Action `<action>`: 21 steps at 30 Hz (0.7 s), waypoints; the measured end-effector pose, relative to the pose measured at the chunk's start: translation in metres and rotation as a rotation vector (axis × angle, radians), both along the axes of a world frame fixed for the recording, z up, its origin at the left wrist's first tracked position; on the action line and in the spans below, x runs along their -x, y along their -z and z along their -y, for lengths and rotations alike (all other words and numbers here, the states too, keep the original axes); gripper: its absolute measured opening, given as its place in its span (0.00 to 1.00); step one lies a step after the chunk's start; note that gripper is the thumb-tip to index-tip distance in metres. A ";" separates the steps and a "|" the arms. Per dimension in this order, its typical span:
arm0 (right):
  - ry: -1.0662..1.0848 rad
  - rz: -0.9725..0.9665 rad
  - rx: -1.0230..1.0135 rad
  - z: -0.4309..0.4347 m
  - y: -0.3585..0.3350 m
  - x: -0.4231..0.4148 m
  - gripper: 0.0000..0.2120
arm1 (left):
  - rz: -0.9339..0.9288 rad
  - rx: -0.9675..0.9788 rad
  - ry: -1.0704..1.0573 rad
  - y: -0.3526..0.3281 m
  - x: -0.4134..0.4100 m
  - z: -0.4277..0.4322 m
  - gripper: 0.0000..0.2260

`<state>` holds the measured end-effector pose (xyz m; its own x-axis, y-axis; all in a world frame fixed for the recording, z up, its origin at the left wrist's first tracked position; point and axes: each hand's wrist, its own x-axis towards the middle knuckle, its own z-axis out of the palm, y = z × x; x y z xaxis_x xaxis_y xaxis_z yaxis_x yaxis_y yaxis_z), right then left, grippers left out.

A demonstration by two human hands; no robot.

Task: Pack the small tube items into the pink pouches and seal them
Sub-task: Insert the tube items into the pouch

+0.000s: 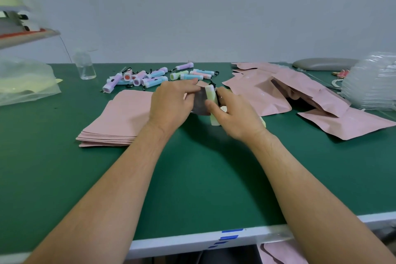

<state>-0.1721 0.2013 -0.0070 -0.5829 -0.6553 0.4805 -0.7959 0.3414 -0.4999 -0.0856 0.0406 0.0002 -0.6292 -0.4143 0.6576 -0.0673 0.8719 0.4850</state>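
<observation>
My left hand [171, 103] pinches the mouth of a pink pouch [201, 100], whose grey inner lining shows between my hands. My right hand [233, 113] grips a pale green tube [212, 105], which stands tilted at the pouch's opening. A flat stack of empty pink pouches [120, 120] lies to the left of my hands. A pile of loose pastel tubes [154, 77] with black cords lies behind them on the green table [192, 178].
Filled pink pouches [285, 92] are heaped at the right. A stack of clear plastic trays [372, 83] stands at the far right, with a grey pad [323, 64] behind it. A clear bottle [85, 68] and a plastic bag [23, 83] are at the left.
</observation>
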 end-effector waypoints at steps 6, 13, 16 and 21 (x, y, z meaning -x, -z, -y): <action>0.028 0.080 0.056 -0.001 0.001 0.001 0.15 | 0.220 0.075 0.074 -0.002 -0.005 -0.005 0.19; -0.154 0.032 0.361 0.003 -0.003 -0.002 0.07 | 0.272 0.070 0.095 -0.005 -0.008 -0.010 0.06; -0.213 0.020 0.476 0.004 -0.004 -0.005 0.08 | 0.256 0.008 0.113 -0.007 -0.013 -0.012 0.07; -0.265 -0.062 0.402 0.006 0.000 -0.001 0.03 | 0.269 -0.037 0.148 -0.012 -0.015 -0.012 0.13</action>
<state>-0.1708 0.1949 -0.0074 -0.3833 -0.5327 0.7545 -0.8620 -0.0870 -0.4993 -0.0702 0.0531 0.0118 -0.8342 -0.3258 0.4449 -0.0712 0.8637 0.4989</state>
